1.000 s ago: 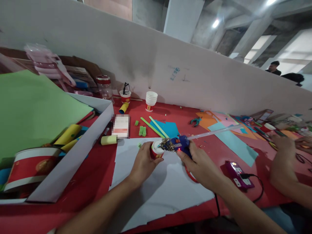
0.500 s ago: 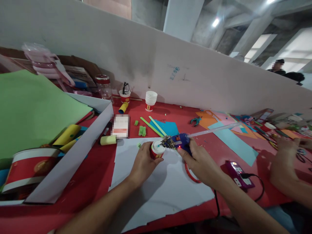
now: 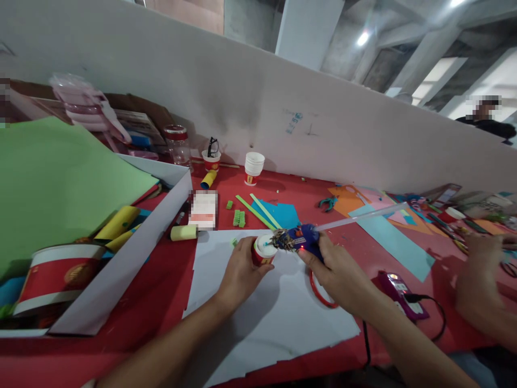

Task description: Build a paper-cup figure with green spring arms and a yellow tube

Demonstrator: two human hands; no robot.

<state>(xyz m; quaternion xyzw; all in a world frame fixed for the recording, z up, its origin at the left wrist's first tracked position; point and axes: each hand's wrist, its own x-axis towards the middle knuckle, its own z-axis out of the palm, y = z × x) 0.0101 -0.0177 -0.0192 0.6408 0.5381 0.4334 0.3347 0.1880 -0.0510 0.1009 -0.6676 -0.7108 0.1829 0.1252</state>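
Reaching over the sheet [image 3: 283, 323], with a strip of red bench [image 3: 155, 293] between its left edge and the box [image 3: 109, 283], and another along its near edge. Clamped above the sheet with left hand [image 3: 240, 272] on cup [image 3: 263, 260] and right hand [image 3: 339, 267] on glue gun [image 3: 307, 237], front end at the cup's top. Showing inside the box: tub [image 3: 52, 283] and tubes [image 3: 117, 222]; inside the pot [image 3: 212, 165] beyond the sheet: glasses [image 3: 213, 146]. Keeping the same grip as half a second ago

You have one glue gun [image 3: 307, 240], one held paper cup [image 3: 263, 260], one cup stack [image 3: 254, 166], two narrow green strips [image 3: 254, 212], one teal pair of pliers [image 3: 328, 203] and one lidded jar [image 3: 176, 144].
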